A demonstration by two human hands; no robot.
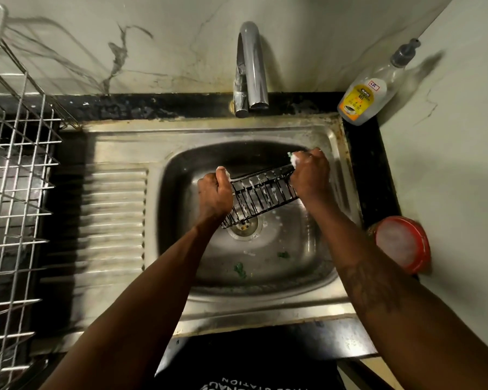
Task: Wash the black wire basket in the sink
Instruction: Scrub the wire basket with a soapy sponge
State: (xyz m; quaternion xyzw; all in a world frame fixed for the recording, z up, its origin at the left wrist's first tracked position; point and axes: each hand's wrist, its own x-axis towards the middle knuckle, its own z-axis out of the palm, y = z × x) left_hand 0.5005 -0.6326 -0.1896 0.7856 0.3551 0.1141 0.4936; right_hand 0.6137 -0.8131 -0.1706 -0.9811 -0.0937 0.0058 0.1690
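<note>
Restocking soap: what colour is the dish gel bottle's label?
The label is yellow and orange; head view.

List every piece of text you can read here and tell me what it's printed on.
"GEL": on the yellow label of the soap bottle; the brand and the small print around it are too blurred to read.
Red marks on the bottle's white sticker: unreadable.
"STATION": upside down on the black garment at the bottom edge; the larger line beside it is cut off.

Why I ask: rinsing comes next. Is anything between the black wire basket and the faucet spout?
Nothing visible: left hand grips the black wire basket, right hand a soapy scrubber, open space to the faucet spout.
</note>
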